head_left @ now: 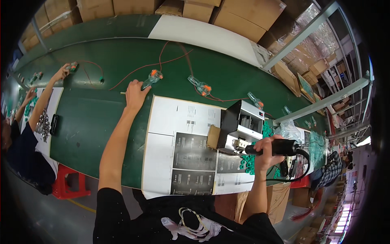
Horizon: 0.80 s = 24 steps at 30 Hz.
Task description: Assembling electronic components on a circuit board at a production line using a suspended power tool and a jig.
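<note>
My left hand (136, 96) is stretched far out over the green table, its fingers closed on the near end of a clear greenish plastic device (153, 78) with an orange part. A red cord runs near that device. In my right hand (266, 153) is a black electric screwdriver (284, 147), held level with its tip pointing left. The tip is close to the front of a black and silver screw feeder (240, 126); whether they touch I cannot tell. Small green plastic parts (247, 164) lie just below the feeder, beside my right hand.
Printed white sheet (162, 158) covers the table before me. Another clear device with orange (200, 86) lies ahead, and one more (255, 100) behind the feeder. A co-worker's arm (44, 95) reaches in at left. Metal posts (321, 101) and plastic bags (289, 131) stand right; cartons (243, 18) line the back.
</note>
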Each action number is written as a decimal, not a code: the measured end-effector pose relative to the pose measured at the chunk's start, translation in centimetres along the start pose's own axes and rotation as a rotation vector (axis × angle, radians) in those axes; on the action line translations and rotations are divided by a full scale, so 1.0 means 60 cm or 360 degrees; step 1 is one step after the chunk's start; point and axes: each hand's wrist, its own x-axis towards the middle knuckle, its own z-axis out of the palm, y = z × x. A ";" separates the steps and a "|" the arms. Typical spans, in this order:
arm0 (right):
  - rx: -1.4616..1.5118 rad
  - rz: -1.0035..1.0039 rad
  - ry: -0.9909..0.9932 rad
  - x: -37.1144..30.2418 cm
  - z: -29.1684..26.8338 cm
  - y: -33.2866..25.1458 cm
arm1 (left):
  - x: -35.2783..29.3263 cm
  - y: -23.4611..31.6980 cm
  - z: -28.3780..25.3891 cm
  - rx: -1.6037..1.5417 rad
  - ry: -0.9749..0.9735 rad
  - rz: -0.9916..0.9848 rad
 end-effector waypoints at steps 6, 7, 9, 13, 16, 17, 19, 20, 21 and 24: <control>0.0044 0.0069 -0.0186 -0.027 -0.007 -0.014 | 0.051 0.104 0.100 -0.0050 0.0004 0.0431; 0.0160 0.0111 -0.0256 -0.040 -0.009 -0.023 | 0.055 0.123 0.136 -0.0242 -0.0212 0.0643; 0.0267 0.0150 -0.0317 -0.059 -0.014 -0.038 | 0.060 0.204 0.184 -0.0510 -0.0142 0.1180; 0.0237 0.0004 -0.0420 -0.081 -0.007 -0.060 | 0.094 0.252 0.228 -0.0452 -0.0523 0.1090; 0.0272 -0.0073 -0.0338 -0.064 0.001 -0.059 | 0.109 0.232 0.185 -0.0041 -0.0901 0.0904; 0.0273 -0.0074 -0.0331 -0.061 0.001 -0.060 | 0.111 0.205 0.181 0.0016 -0.0811 0.0880; 0.0271 -0.0068 -0.0336 -0.054 0.000 -0.060 | 0.108 0.190 0.173 0.0082 -0.0717 0.0854; 0.0275 -0.0064 -0.0342 -0.052 0.000 -0.059 | 0.094 0.192 0.150 -0.0067 -0.0597 0.0850; 0.0279 -0.0065 -0.0339 -0.053 -0.001 -0.060 | 0.078 0.198 0.123 -0.0220 -0.0479 0.0851; 0.0358 -0.0053 -0.0363 -0.064 0.007 -0.067 | 0.018 0.211 0.023 -0.0592 -0.0180 0.0779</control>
